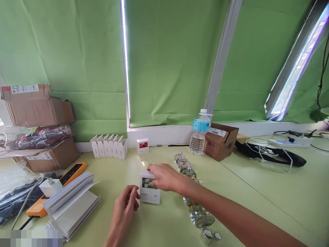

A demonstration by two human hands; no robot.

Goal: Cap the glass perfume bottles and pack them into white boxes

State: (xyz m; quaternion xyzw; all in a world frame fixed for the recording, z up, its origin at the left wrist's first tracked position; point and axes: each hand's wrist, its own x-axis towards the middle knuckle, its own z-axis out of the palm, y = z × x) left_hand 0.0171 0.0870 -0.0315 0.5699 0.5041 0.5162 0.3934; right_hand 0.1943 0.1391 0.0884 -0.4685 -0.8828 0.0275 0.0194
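Observation:
A small white box (149, 197) with a white-flower picture on its front stands upright on the table before me. My right hand (164, 176) reaches in from the right and grips the box at its top right edge, its fingers over the top and a finger against the picture. Close to the box's lower left side is my left hand (126, 204), its fingers curled together with nothing visible in them. Behind stands another small white box (142, 146) with a red picture. A row of similar white boxes (109, 147) stands to its left, narrow sides towards me.
Silver foil packets (202, 216) lie in a line under and beyond my right forearm, with shiny metal pieces (207, 235) at the near end. A water bottle (199, 133) and cardboard box (221, 140) stand behind. Left are flattened white cartons (74, 209) and an orange power strip (37, 207).

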